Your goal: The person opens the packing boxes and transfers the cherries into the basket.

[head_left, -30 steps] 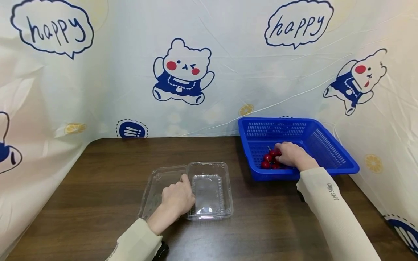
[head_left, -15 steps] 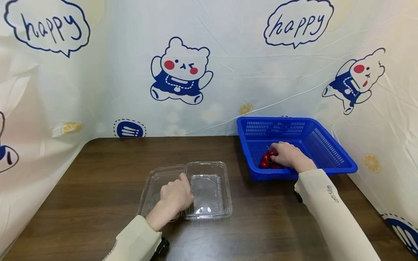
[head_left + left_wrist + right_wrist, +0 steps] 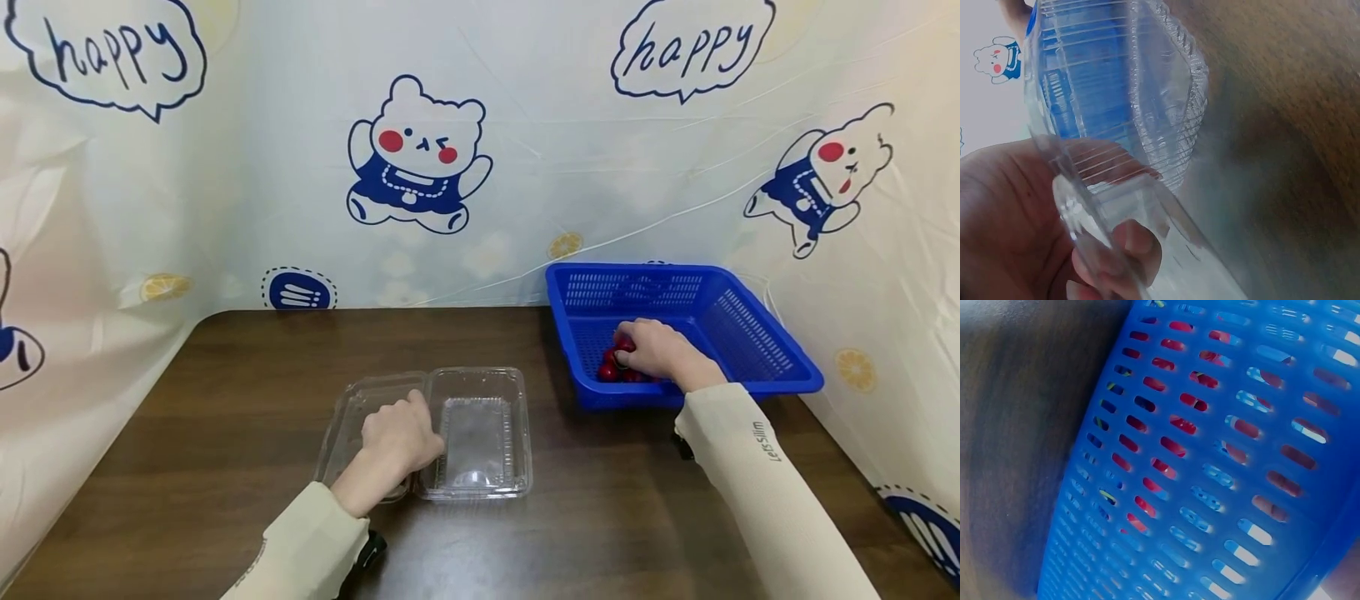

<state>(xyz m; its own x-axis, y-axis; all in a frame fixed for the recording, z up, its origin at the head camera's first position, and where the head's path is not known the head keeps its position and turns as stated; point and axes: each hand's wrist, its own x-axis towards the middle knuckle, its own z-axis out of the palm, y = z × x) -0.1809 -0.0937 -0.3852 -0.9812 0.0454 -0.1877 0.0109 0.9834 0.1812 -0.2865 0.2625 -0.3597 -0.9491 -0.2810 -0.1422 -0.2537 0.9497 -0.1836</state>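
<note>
A clear plastic clamshell box (image 3: 474, 442) lies opened out on the table, its lid flat to the left. My left hand (image 3: 399, 433) grips the box along the fold between lid and base. The left wrist view shows my fingers (image 3: 1138, 250) through the clear plastic, curled round its edge. In the blue basket, my right hand (image 3: 656, 348) bends over a small heap of red cherries (image 3: 607, 372), with thumb and fingers around a cherry (image 3: 624, 342). More cherries (image 3: 1172, 447) show red through the slots in the right wrist view, where the basket wall hides most of that hand.
The blue slotted basket (image 3: 750, 333) stands at the back right of the brown wooden table (image 3: 247, 433), close to the curtain. A pale curtain (image 3: 540, 167) printed with bears encloses the back and sides. The basket's near rim runs under my right wrist.
My right hand has shifted slightly left over the cherries, covering more of them. My left hand stays at the box's fold, with its fingers slightly lower. The head view has tilted a little.
</note>
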